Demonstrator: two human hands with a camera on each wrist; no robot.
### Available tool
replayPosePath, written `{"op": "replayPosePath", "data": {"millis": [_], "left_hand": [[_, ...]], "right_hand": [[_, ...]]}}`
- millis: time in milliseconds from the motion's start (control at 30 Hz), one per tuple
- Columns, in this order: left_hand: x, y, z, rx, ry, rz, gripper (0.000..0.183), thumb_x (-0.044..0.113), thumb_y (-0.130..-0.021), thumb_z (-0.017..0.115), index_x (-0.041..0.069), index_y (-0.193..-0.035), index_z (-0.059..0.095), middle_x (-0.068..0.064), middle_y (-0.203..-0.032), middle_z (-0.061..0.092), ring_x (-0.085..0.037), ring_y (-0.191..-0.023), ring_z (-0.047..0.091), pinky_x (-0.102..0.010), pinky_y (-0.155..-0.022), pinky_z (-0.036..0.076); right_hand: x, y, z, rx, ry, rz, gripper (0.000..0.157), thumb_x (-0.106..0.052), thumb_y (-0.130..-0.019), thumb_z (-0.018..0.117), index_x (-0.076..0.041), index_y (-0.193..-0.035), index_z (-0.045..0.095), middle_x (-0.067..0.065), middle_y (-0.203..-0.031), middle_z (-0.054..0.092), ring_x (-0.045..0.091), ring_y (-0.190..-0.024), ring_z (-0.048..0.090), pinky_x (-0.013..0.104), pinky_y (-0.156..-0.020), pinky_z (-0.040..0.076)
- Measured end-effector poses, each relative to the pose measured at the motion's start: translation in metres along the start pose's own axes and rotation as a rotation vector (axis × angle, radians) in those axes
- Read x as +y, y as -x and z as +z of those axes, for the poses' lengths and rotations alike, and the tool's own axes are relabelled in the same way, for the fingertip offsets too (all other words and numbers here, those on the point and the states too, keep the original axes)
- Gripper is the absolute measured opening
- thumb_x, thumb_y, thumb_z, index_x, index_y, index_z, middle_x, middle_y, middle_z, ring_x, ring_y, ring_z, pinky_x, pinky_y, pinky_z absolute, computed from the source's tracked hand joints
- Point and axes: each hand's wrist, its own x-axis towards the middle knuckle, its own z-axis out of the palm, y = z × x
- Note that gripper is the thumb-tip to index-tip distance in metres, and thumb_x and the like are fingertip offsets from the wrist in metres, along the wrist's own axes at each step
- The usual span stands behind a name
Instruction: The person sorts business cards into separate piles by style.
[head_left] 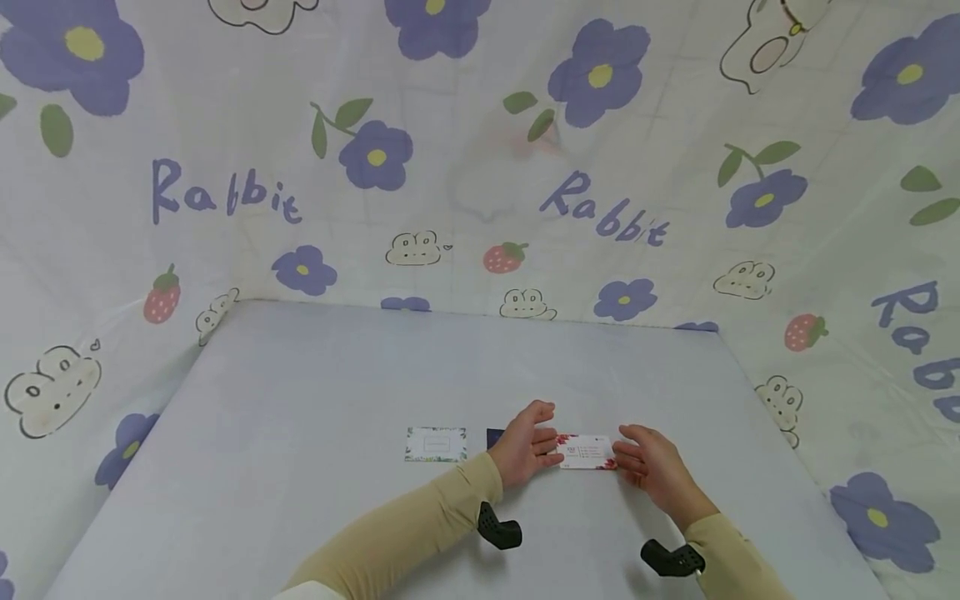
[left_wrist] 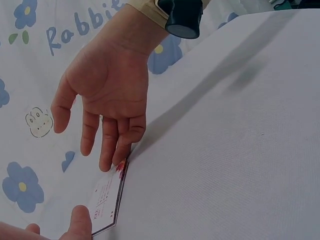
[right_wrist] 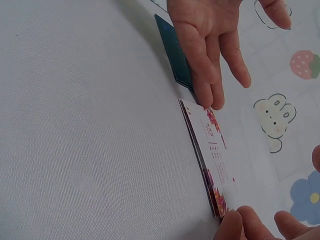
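A small stack of white business cards with red flowers [head_left: 585, 452] lies flat on the table between both hands. My left hand [head_left: 525, 447] is at its left end, fingers extended, fingertips right at the card edge in the left wrist view. At the opposite end is my right hand [head_left: 655, 468], fingers loosely bent, tips close to the short edge. Dark blue cards [right_wrist: 173, 52] lie just left of the white stack, partly hidden behind the left hand. Further left lies a white card with a leafy border [head_left: 435, 444].
The white tabletop [head_left: 337, 375] reaches back to a hanging cloth [head_left: 465, 183] printed with flowers, rabbits and strawberries. The cloth also stands along both sides. A black wrist mount [head_left: 498, 527] sits below the left forearm, another black mount [head_left: 671, 558] by the right.
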Motion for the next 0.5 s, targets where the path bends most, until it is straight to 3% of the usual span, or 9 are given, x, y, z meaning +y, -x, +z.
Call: {"op": "replayPosePath", "data": {"millis": [333,500], "left_hand": [[-0.0002,-0.0026,0.0015,0.005,0.020,-0.004,0.075,0.038,-0.096,0.055,-0.001,-0.157,0.032,-0.036,-0.161,0.026,-0.048,-0.152,0.027,-0.054,-0.120,0.036],[0.0020,-0.0021,0.0019,-0.004,0.032,-0.002,0.074,0.036,-0.097,0.055,-0.001,-0.157,0.032,-0.036,-0.161,0.025,-0.047,-0.153,0.025,-0.053,-0.121,0.034]], "right_hand": [[0.0005,0.0002,-0.0004,0.012,-0.004,0.003,0.070,-0.035,-0.105,0.047,0.004,-0.157,0.019,0.030,-0.151,0.045,0.009,-0.095,0.063,0.024,-0.079,0.051],[0.0033,0.0005,-0.0038,0.013,0.001,0.005,0.073,-0.038,-0.105,0.047,0.003,-0.158,0.017,0.030,-0.157,0.038,0.010,-0.098,0.064,0.023,-0.079,0.052]]}}
